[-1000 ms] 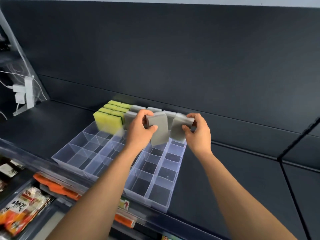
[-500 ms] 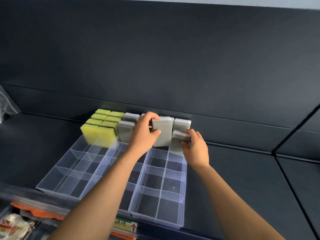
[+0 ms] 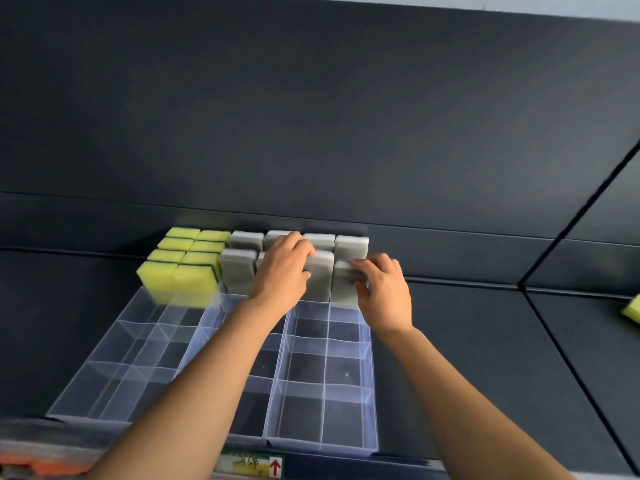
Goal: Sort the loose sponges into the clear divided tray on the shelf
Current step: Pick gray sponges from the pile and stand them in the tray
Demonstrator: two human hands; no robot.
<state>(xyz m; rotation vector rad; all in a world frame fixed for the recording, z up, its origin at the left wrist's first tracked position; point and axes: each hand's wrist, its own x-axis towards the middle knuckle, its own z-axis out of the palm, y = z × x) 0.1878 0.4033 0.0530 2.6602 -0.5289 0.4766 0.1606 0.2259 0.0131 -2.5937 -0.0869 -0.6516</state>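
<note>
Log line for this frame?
left hand: grips grey sponge | right hand: pinches front-right grey sponge | both upright in clear divided tray | front cells empty

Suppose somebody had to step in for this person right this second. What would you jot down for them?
Left hand grips a grey sponge, upright in the second row of the clear tray.
Right hand pinches the neighbouring grey sponge to its right.
Done: yellow sponges fill the back left slots, other grey sponges the back right.
Left: the front slots are empty; one loose yellow sponge lies on the shelf, far right.
</note>
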